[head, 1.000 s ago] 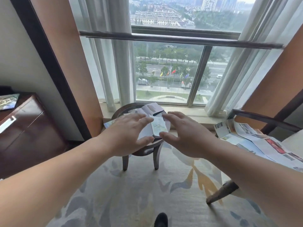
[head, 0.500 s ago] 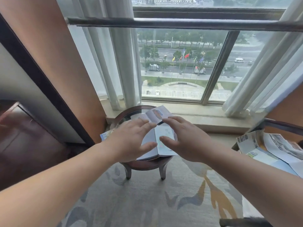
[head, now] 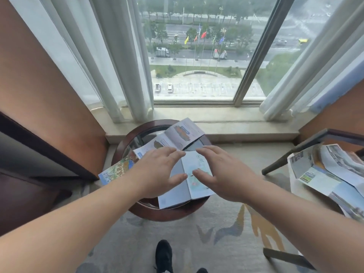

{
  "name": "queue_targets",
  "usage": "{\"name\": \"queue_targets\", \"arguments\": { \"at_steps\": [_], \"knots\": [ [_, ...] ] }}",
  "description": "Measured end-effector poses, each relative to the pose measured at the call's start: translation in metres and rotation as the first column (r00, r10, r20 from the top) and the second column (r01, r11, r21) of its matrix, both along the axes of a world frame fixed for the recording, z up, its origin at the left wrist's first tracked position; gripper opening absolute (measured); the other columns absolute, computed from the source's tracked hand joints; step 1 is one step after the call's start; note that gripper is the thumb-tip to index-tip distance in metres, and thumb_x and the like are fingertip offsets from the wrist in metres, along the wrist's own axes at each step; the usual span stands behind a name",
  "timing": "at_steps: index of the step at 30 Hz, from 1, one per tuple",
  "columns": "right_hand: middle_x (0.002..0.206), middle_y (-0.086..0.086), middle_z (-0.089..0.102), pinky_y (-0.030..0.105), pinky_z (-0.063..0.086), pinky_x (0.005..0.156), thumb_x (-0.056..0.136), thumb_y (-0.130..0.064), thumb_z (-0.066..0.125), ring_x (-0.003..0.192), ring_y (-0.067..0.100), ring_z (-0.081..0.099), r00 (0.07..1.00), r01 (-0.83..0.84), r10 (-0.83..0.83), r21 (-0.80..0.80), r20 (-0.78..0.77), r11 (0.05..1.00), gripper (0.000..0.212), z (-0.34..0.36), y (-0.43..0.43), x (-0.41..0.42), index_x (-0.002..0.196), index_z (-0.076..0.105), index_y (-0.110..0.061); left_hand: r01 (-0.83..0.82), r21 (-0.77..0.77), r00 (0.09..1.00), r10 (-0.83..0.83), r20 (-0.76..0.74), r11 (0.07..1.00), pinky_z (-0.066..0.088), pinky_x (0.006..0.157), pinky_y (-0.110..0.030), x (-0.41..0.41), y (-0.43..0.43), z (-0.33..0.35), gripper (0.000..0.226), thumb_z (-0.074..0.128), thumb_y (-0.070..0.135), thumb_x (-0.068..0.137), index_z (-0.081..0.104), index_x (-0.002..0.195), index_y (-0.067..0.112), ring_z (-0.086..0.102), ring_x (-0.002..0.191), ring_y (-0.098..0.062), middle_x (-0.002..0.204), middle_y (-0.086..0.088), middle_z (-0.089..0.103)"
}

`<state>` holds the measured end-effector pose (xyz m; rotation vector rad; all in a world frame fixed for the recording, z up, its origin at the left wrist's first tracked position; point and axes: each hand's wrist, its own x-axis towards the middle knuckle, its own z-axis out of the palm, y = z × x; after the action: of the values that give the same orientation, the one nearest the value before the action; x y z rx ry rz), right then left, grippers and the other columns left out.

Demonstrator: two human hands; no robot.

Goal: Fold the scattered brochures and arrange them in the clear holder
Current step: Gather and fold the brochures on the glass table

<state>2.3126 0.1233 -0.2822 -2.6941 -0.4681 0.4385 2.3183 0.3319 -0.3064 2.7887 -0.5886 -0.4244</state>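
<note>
A small round wooden table (head: 169,214) with a glass top stands under the window. Several brochures lie on it: a half-folded white one with a map (head: 194,181) at the front, a grey-blue one (head: 182,134) propped up at the back, and a colourful one (head: 116,170) hanging over the left edge. My left hand (head: 157,172) and my right hand (head: 222,174) hover just over the white brochure, fingers spread, holding nothing. No clear holder is in view.
More unfolded brochures (head: 323,170) lie on a chair (head: 315,138) at the right. A window sill (head: 236,125) and white curtains (head: 122,66) are behind the table. Dark wooden furniture (head: 29,174) stands at the left. My shoe (head: 163,257) is on the patterned carpet.
The view has tilted down and come closer to the table. Both hands stayed spread over the white brochure and now sit lower over it.
</note>
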Motion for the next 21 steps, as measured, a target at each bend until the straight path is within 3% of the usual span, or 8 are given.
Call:
{"name": "queue_targets", "arguments": {
  "at_steps": [5, 11, 16, 21],
  "knots": [
    [0.155, -0.014, 0.030, 0.027, 0.029, 0.107, 0.092, -0.058, 0.043, 0.139, 0.008, 0.030, 0.997, 0.032, -0.030, 0.028, -0.066, 0.999, 0.066, -0.037, 0.004, 0.029, 0.150, 0.029, -0.029, 0.007, -0.015, 0.998, -0.007, -0.055, 1.000, 0.022, 0.113, -0.033, 0.028, 0.002, -0.037, 0.067, 0.038, 0.063, 0.092, 0.027, 0.150, 0.030, 0.027, 0.139, -0.013, 0.153, 0.006, 0.033],
    [0.157, -0.011, 0.027, 0.031, 0.030, 0.109, 0.093, -0.058, 0.041, 0.141, 0.009, 0.030, 0.982, 0.063, -0.057, 0.031, -0.178, 0.998, 0.067, -0.098, -0.004, 0.053, 0.151, 0.028, -0.027, -0.165, -0.037, 0.966, 0.154, -0.207, 0.986, 0.027, 0.112, -0.038, 0.045, -0.015, -0.099, 0.065, 0.042, 0.058, 0.094, 0.025, 0.150, 0.029, 0.029, 0.140, -0.015, 0.153, 0.006, 0.032],
    [0.156, -0.008, 0.030, 0.031, 0.030, 0.110, 0.094, -0.054, 0.043, 0.140, 0.010, 0.032, 0.965, 0.090, -0.073, 0.057, -0.252, 0.994, 0.065, -0.155, -0.011, 0.066, 0.151, 0.030, -0.026, -0.311, -0.015, 0.928, 0.300, -0.220, 0.950, 0.031, 0.112, -0.046, 0.051, -0.048, -0.156, 0.069, 0.046, 0.052, 0.094, 0.020, 0.152, 0.023, 0.028, 0.140, -0.021, 0.153, -0.001, 0.030],
    [0.155, -0.005, 0.034, 0.031, 0.029, 0.109, 0.095, -0.054, 0.042, 0.141, 0.012, 0.032, 0.938, 0.123, -0.092, 0.072, -0.333, 0.990, 0.063, -0.202, -0.018, 0.064, 0.150, 0.032, -0.024, -0.500, 0.073, 0.835, 0.503, -0.224, 0.863, 0.021, 0.113, -0.058, 0.048, -0.078, -0.212, 0.085, 0.053, 0.049, 0.090, -0.002, 0.151, 0.027, -0.001, 0.147, -0.028, 0.160, -0.005, 0.001]
  ]
}}
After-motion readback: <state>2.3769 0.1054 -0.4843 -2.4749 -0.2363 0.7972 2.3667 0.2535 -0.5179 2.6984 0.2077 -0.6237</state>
